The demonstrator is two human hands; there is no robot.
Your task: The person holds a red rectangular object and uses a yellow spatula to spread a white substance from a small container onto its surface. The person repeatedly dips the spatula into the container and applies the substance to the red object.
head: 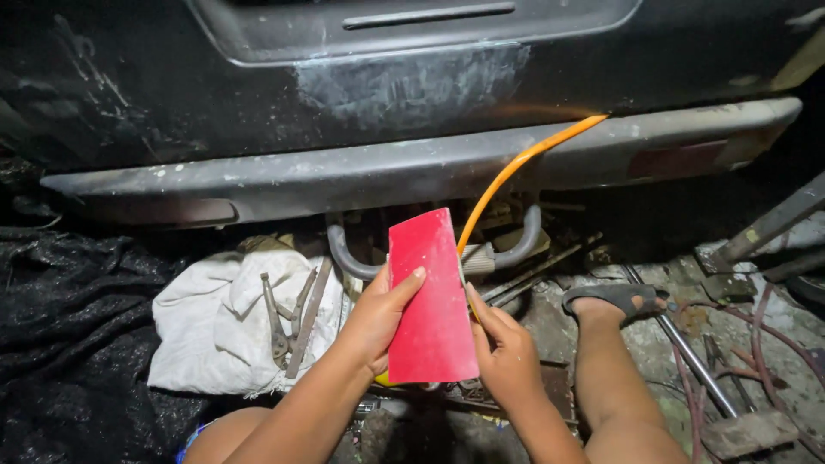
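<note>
dirty concrete floor [636, 344]; white cloth [206, 335] left with pliers [277, 322] on it; metal rods [687, 352] right

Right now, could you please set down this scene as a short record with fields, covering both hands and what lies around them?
left hand: left hand grips the left edge of a flat red rectangular sheet, thumb across its face
right hand: right hand holds the sheet's right edge
sheet pose: upright, slightly tilted
behind: dusty grey vehicle bumper; orange hose running down behind the sheet
left side: metal pliers on a crumpled white cloth
right side: foot in a dark sandal on the dirty ground
</note>
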